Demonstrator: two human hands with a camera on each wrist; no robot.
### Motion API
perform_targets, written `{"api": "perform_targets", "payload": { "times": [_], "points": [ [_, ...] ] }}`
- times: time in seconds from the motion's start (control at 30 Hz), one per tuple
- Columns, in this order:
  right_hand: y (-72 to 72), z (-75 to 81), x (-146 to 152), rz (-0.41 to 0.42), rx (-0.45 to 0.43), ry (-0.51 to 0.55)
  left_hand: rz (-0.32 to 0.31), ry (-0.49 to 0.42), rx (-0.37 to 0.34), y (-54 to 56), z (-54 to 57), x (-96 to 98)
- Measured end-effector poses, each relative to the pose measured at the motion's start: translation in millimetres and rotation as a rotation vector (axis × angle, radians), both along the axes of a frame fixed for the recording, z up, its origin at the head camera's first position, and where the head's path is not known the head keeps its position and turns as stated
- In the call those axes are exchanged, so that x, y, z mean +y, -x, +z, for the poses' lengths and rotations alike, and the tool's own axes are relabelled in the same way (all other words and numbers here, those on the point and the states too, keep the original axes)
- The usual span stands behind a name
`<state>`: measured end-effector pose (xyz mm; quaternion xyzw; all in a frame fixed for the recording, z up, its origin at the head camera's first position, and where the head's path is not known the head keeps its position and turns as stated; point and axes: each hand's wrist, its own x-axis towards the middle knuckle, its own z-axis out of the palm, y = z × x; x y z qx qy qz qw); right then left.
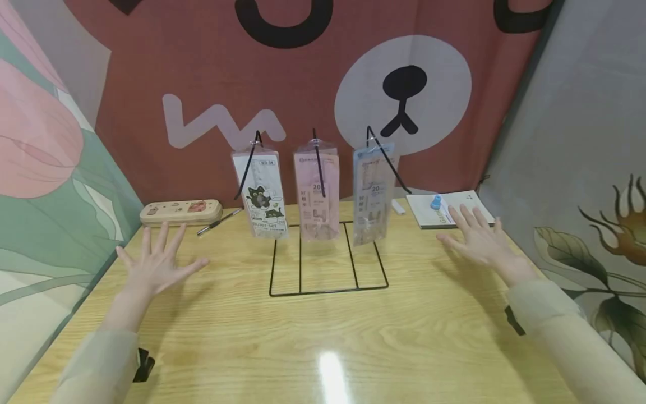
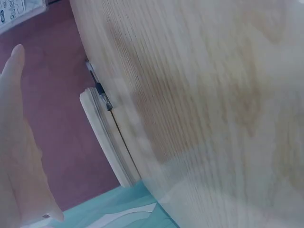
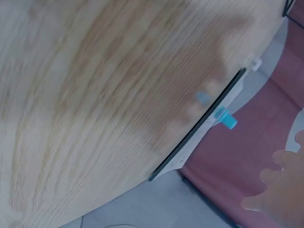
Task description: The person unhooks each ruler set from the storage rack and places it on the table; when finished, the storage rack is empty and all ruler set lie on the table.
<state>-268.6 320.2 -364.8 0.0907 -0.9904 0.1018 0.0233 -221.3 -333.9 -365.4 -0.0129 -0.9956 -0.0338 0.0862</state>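
My left hand point(image 1: 155, 265) hovers over the left of the table with its fingers spread, holding nothing. Nearest to it are a cream pencil case point(image 1: 180, 212) with a bear picture and a pen point(image 1: 219, 221). On the right, my right hand point(image 1: 478, 240) is spread too, holding nothing, just in front of a white notebook point(image 1: 456, 209) that bears a small blue object point(image 1: 436, 202). Between the hands stands a black wire rack point(image 1: 329, 291). From it hang a white ruler-set pack point(image 1: 264, 193) with cats, a pink pack point(image 1: 317, 193) and a blue pack point(image 1: 373, 193).
A small white block, perhaps an eraser point(image 1: 398, 207), lies behind the rack, left of the notebook. The wooden table point(image 1: 242, 342) runs back to a red cloth point(image 1: 212, 62) with a bear face. Patterned cloths flank it on both sides.
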Motion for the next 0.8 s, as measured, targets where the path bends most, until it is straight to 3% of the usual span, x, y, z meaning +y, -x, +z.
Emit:
{"api": "perform_targets", "payload": {
  "times": [0.2, 0.33, 0.57, 0.8],
  "points": [
    [-8.1, 3.5, -12, 0.056, 0.055, 0.055, -0.029, 0.005, 0.021, -9.4, 1.2, 6.4],
    [-12.5, 6.2, -25, 0.117, 0.104, 0.169, -0.051, -0.023, -0.018, -15.0, 4.0, 16.8],
    [-12.9, 3.6, -55, 0.179, 0.036, 0.459, -0.113, -0.073, -0.089, -20.7, 3.8, 46.1],
    [-8.3, 4.7, -84, 0.226, 0.015, 0.612, -0.192, -0.122, -0.132, -28.1, -2.0, 76.3]
  ]
}}
